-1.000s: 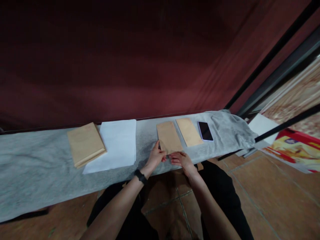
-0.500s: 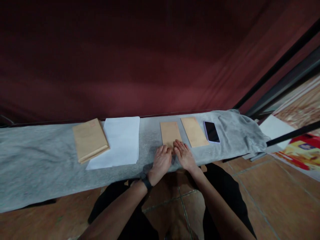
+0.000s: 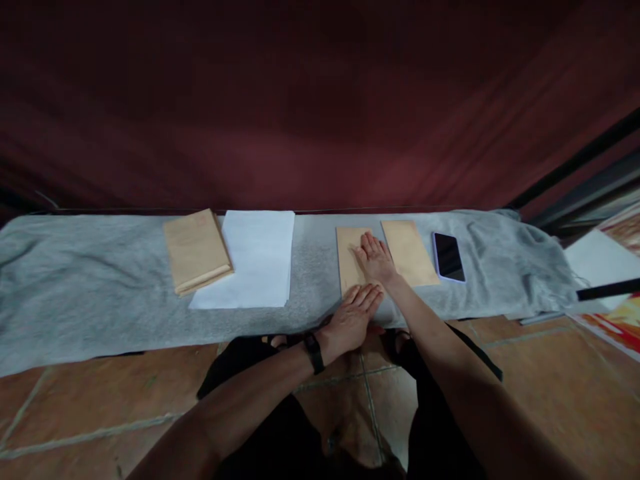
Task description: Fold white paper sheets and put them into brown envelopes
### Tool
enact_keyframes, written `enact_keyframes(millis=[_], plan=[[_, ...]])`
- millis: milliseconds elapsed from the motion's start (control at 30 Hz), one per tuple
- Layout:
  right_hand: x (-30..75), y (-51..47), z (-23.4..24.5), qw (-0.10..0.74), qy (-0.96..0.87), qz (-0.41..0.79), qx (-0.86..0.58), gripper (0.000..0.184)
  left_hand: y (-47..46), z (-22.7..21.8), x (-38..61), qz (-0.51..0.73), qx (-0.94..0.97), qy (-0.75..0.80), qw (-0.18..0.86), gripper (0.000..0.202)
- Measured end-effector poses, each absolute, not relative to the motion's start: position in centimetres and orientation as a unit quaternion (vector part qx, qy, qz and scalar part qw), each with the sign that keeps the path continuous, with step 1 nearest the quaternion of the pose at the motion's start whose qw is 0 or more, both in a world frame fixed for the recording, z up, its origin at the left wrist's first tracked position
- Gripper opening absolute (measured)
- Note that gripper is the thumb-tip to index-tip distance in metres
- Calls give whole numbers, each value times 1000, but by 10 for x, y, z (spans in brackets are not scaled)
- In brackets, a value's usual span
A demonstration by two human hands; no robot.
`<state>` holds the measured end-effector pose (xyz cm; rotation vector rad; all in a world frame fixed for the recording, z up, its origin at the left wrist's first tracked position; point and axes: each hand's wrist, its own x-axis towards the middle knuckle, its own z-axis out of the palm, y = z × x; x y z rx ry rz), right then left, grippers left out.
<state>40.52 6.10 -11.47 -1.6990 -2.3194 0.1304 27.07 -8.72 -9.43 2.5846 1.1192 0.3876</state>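
A brown paper envelope [image 3: 349, 259] lies on the grey cloth in front of me, partly covered by both hands. My right hand [image 3: 377, 259] rests flat on its upper right part, fingers stretched out. Across the envelope's near end lies my left hand [image 3: 354, 313], its fingers extended and pointing up to the right. Neither hand grips anything. Just right of my right hand is a second brown envelope [image 3: 411, 253], lying apart from the first.
A phone [image 3: 449, 257] with a pale purple case lies right of the envelopes. To the left are a stack of white paper [image 3: 255, 260] and a pile of brown envelopes [image 3: 197, 250] overlapping it. Grey cloth [image 3: 313, 267] covers the narrow bench; a dark red surface [image 3: 300, 167] rises behind.
My right hand has moved up along the envelope and now lies flat on it. The left hand has flattened across the near end. The camera view has shifted.
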Motion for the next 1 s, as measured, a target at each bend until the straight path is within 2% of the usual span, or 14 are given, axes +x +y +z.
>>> enact_keyframes(millis=[233,600,800,1000], plan=[[405,65,-119,139,-801,45,-580,63,-86,-96,270,135,908,372,140,77],[424,15,-119,127,-807,120,-565,61,-87,-88,275,113,904,387,143,71],[428,-19,-111,156,-803,149,-556,57,-84,-85,268,145,891,380,200,65],[434,-43,-107,187,-809,157,-535,53,-69,-81,249,140,883,322,310,64]])
